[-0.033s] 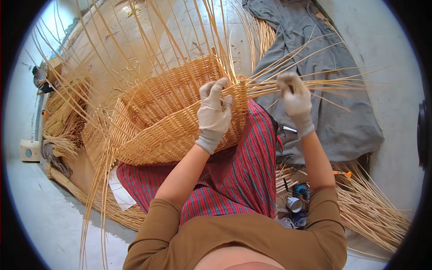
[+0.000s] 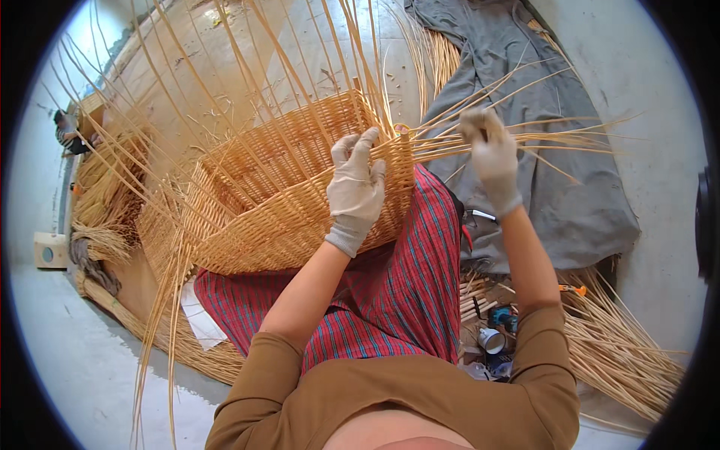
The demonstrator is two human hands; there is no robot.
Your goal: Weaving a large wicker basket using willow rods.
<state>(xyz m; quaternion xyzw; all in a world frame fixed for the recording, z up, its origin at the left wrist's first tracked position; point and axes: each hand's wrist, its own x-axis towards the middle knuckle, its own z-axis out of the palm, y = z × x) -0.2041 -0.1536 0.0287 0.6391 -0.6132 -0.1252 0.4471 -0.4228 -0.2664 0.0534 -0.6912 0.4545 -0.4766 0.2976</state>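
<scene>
A tan wicker basket (image 2: 289, 225), rectangular with woven sides, lies tilted across my lap. Long upright rods (image 2: 232, 45) stand up from its far side. My left hand (image 2: 355, 180), in a pale glove, is closed over the near rim close to the right corner, thumb and fingers bent around it. From that corner a spray of loose rods (image 2: 555, 139) fans out to the right. Among them is my gloved right hand (image 2: 491, 154), fingers curled and slightly blurred; what is between them cannot be made out.
Grey cloth (image 2: 555, 202) covers material on the right. A heap of cut rods (image 2: 622, 345) lies at lower right, beside a white cup (image 2: 491, 341) and a blue power tool (image 2: 504, 319). Bundled strands (image 2: 112, 187) lie at left. Another person (image 2: 69, 133) sits at far left.
My right hand has shifted slightly upward, away from my body, among the loose rods. My left hand and the basket have hardly moved.
</scene>
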